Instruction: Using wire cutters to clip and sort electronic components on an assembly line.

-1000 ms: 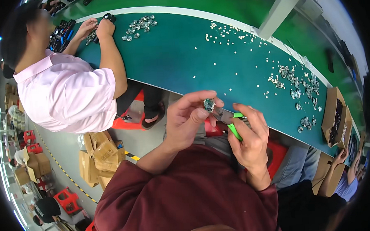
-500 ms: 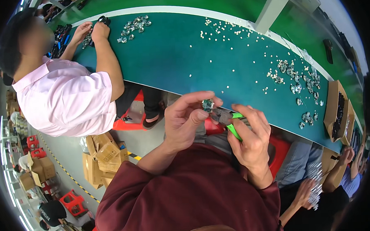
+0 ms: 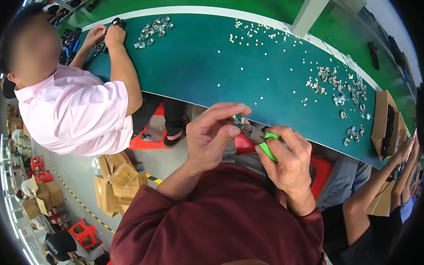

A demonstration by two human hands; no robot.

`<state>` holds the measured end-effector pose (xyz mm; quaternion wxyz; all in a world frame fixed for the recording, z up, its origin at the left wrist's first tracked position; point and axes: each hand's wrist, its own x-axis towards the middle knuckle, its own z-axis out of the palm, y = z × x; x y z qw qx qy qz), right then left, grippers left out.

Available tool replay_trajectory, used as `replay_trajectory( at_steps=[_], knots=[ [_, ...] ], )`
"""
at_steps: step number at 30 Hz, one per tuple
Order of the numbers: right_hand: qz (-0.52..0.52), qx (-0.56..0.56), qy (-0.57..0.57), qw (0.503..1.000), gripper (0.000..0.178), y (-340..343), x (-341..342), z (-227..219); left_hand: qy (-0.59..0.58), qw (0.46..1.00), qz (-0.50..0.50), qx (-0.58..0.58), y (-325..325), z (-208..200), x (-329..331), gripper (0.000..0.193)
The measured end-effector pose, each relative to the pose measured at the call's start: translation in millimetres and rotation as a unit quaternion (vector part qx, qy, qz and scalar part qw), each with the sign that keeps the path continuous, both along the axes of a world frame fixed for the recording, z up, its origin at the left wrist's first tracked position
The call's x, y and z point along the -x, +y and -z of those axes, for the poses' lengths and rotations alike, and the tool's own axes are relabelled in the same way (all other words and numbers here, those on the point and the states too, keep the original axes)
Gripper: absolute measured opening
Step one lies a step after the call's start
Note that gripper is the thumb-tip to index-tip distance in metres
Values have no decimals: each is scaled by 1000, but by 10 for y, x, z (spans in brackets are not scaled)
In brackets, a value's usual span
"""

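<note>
My left hand [image 3: 210, 135] pinches a small green and silvery part [image 3: 239, 119] between thumb and fingers, above the near edge of the table. Its exact kind is too small to make out. In my right hand [image 3: 290, 160] is a pair of cutting pliers [image 3: 268, 144] with bright green handles. The dark jaws of the pliers point left and meet the small part or lie right beside it; which of the two I cannot tell. My fingers are wrapped round the handles.
The green table [image 3: 185, 62] bears scattered small pale pieces [image 3: 257, 31], clear round parts [image 3: 340, 86] at the right and another cluster [image 3: 155, 28] at the far left. A cardboard box [image 3: 386, 122] stands at the right end. A co-worker [image 3: 78, 107] sits at the left.
The small part has turned slightly in my left hand, and the pliers have shifted a little downward. At the right, a neighbour's arms have moved toward the box; the silvery bundle is out of sight.
</note>
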<state>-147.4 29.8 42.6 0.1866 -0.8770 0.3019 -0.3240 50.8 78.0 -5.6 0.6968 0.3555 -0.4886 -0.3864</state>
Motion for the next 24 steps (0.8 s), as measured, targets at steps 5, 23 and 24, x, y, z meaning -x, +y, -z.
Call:
replay_trajectory(
  at_steps=[5, 23, 24],
  knots=[
    [-18, -12, -8, 1000, 18, 18, 0, -10, -1, 1000, 0, -5, 19, -72, 28, 41],
    [-20, -13, -43, 999, 15, 24, -55, -9, -101, 995, -21, -3, 31, -221, -107, 35],
    [-20, -13, -43, 999, 15, 20, -60, -10, -106, 994, -18, 0, 29, -206, -125, 36]
  ],
)
